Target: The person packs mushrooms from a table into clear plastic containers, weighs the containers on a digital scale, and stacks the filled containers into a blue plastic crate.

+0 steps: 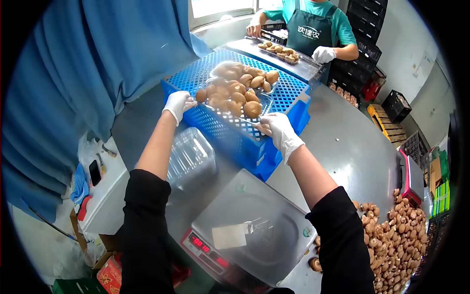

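My left hand, in a white glove, is closed on the left edge of a clear plastic tray filled with brown mushrooms. On the tray's near right corner my right hand, also gloved, pinches the rim. The tray is over an upturned blue plastic crate; whether it rests there fully I cannot tell. Just behind it sits a second filled tray. Below my hands is a digital scale with red digits and nothing but a paper label on its platform.
Stacked clear trays stand left of the scale. Loose mushrooms are heaped at right, near another scale. Across the table a person in a green apron stands by another mushroom tray. A blue curtain hangs left.
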`<state>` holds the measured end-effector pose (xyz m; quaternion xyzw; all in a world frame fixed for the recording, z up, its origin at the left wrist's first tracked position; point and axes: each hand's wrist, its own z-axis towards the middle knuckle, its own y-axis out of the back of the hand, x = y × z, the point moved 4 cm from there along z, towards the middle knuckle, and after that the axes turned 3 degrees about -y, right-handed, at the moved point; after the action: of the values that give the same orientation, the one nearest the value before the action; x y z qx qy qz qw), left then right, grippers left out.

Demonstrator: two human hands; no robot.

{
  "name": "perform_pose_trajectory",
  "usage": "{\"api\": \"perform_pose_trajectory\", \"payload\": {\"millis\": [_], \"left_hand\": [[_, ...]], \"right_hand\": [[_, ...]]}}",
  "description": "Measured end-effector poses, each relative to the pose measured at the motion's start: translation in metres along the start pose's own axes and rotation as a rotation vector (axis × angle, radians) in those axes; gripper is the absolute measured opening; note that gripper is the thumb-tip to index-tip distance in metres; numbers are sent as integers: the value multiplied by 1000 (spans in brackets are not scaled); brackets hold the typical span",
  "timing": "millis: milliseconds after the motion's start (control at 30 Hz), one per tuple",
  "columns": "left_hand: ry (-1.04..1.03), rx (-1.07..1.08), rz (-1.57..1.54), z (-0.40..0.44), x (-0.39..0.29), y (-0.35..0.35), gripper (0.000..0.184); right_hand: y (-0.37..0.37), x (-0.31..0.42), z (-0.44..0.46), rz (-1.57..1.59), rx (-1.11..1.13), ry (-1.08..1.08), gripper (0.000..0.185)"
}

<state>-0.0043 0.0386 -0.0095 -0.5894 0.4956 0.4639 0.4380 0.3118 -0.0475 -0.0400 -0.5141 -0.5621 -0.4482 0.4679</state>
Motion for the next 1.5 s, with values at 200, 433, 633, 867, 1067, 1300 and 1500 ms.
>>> {"api": "perform_pose_trajectory", "payload": {"millis": [200, 433, 633, 867, 1067, 1300, 1500], "left_hand": [[-355, -109, 233, -23, -12, -3, 37], [-778, 45, 1299, -217, 22, 20, 23], [-580, 80, 1003, -235, 53, 46, 8], [-521, -33, 925, -229, 57, 49, 3], [-505, -72, 1005, -221, 61, 51, 6], [-651, -314, 1297, -241, 36, 39, 29], [-1197, 49, 1160, -367, 65, -13, 4]], "right_hand": [[-23, -12, 35, 5, 135, 299, 34], [-5, 24, -142, 197, 11, 35, 50], [55, -11, -310, 107, -248, -56, 47], [105, -90, -485, 284, -567, -284, 41], [103, -118, -557, 326, -681, -330, 40], [110, -131, -595, 163, -768, -308, 37], [81, -120, -629, -629, -690, -196, 31]]}}
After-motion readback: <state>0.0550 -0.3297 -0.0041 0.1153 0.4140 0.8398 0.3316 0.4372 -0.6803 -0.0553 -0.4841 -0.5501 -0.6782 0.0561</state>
